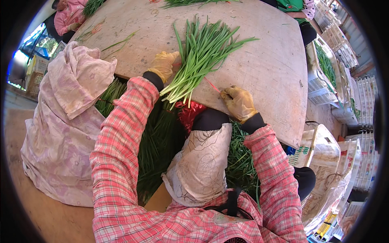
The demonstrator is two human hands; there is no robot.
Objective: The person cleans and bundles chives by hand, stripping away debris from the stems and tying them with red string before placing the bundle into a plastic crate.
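Note:
A bunch of green chives (204,54) lies on the wooden table (267,73), its pale cut ends pointing toward me at the edge. A thin red tie (212,85) runs out from under the bunch on the right. My right hand (239,104), in a yellowish glove, pinches that end near the table's edge. On the other side of the stalks, my left hand (163,66), gloved alike, is closed with a bit of red showing at its fingertips. The middle of the tie is hidden beneath the chives.
Loose stalks (120,42) lie at the far left of the table. A patterned cloth (67,129) covers something at my left. Dark greens (160,150) fill the space below the edge. White plastic crates (322,156) stand on the right. Two other people sit at the far side.

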